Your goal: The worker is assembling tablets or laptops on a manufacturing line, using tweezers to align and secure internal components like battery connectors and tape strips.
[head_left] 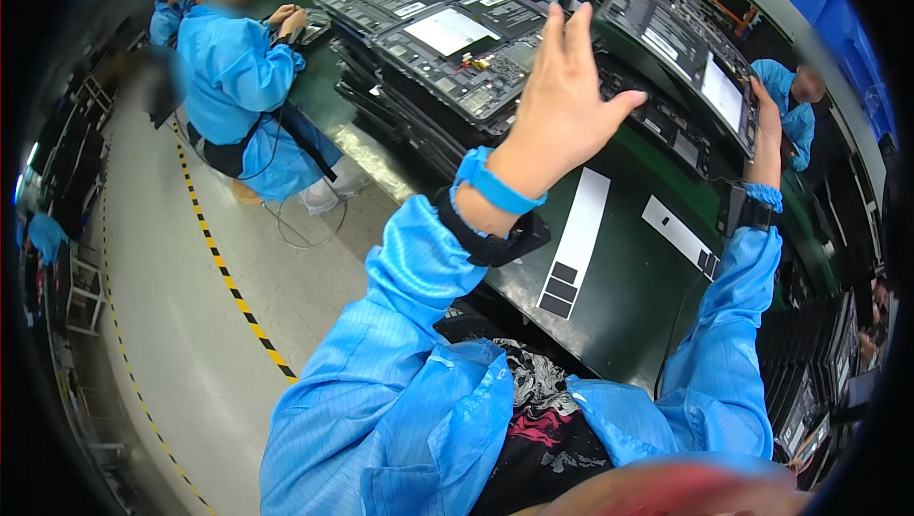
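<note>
My left hand is raised with its fingers spread, holding nothing, just in front of a tall stack of opened tablets. Their batteries, circuit boards and white labels lie bare. At the right, my right hand grips the near right edge of another opened tablet, which is tilted up off the bench; some of the fingers are hidden by it. Below it lies a further dark panel with bare electronics. Two white strips with black patches, a longer one and a shorter one, lie nearer me.
The green-topped bench runs away from me. At the left a person in a blue smock sits working at it. Another person is beyond its right side. More stacked dark panels stand at my lower right. Yellow-black tape marks the floor.
</note>
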Motion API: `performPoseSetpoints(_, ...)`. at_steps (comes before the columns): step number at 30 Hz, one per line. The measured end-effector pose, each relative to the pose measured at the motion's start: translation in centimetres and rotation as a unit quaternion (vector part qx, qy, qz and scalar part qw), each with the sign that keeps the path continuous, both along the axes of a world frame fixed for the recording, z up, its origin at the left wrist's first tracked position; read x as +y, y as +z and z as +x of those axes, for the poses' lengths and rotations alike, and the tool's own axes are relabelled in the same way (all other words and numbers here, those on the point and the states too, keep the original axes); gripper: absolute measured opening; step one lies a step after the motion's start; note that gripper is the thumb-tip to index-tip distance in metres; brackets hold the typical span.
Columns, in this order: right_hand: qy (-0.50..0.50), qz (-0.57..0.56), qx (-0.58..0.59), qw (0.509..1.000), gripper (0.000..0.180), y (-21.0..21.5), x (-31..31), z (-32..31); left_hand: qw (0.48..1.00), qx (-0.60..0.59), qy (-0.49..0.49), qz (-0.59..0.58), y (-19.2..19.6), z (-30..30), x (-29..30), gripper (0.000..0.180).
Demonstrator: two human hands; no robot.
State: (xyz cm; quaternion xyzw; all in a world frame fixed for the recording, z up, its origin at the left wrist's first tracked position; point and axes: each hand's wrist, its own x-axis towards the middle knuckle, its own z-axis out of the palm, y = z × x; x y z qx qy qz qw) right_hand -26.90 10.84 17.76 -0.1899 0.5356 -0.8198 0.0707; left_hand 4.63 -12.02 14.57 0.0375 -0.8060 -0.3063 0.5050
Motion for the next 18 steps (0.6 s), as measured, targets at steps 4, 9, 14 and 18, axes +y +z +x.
performPoseSetpoints(4, 0.046, 0.031, -0.026, 0.998, 0.021, 0.7, -0.7, 3.2, 0.998, 0.000, -0.051, 0.035, 1.8, 0.1, 0.5, 0.113)
performPoseSetpoints(9, 0.190, -0.016, -0.014, 0.982, 0.024, 1.1, -2.5, 3.9, 0.995, 0.090, 0.023, 0.047, 3.5, 1.4, -1.3, 0.128)
performPoseSetpoints(14, 0.251, -0.009, -0.040, 0.967, 0.024, 2.0, -5.9, 6.2, 0.942, 0.156, -0.261, 0.142, 3.9, 2.4, -3.3, 0.116)
performPoseSetpoints(18, 0.297, -0.035, -0.062, 0.952, 0.022, 1.6, -7.0, 7.7, 0.922, 0.303, -0.237, 0.048, 4.8, 2.4, -4.7, 0.097)
